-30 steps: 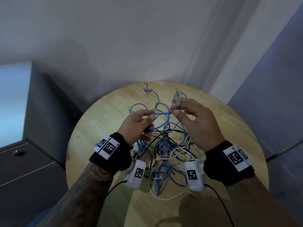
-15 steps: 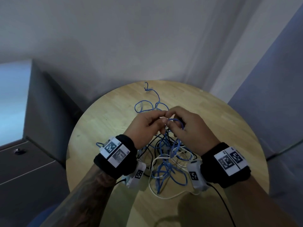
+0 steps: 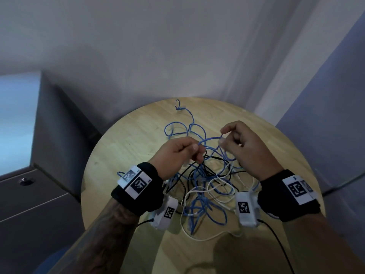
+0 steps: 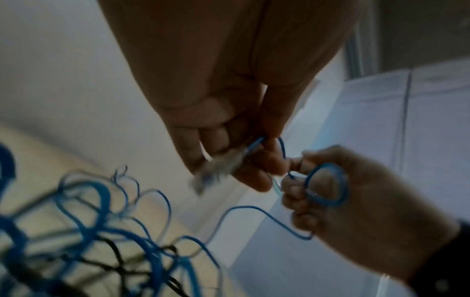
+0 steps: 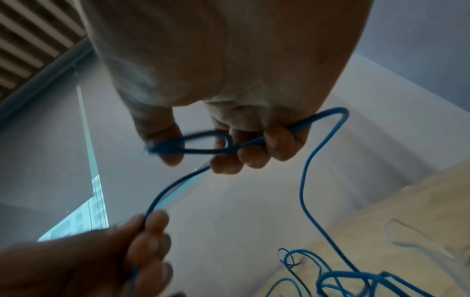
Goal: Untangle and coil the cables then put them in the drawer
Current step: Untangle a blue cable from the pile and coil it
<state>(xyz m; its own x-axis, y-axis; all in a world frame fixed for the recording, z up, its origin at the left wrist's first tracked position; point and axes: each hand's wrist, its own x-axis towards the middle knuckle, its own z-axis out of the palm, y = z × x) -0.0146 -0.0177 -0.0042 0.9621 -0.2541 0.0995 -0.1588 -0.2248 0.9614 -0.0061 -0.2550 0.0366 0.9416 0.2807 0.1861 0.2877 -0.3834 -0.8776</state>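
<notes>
head view: hands (image 3: 215,149) pinching blue cable (image 3: 210,138)

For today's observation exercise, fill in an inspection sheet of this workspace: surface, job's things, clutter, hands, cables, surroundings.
Surface: round wooden table.
Job's things: blue cable, white cable and black cable tangled in one heap; no drawer seen open.
Clutter: nothing seen.
Hands: left hand pinches the blue cable near its plug; right hand holds a small loop of it.
Cables: far blue end lies loose on the table.
Surroundings: grey cabinet at left, pale wall behind.
</notes>
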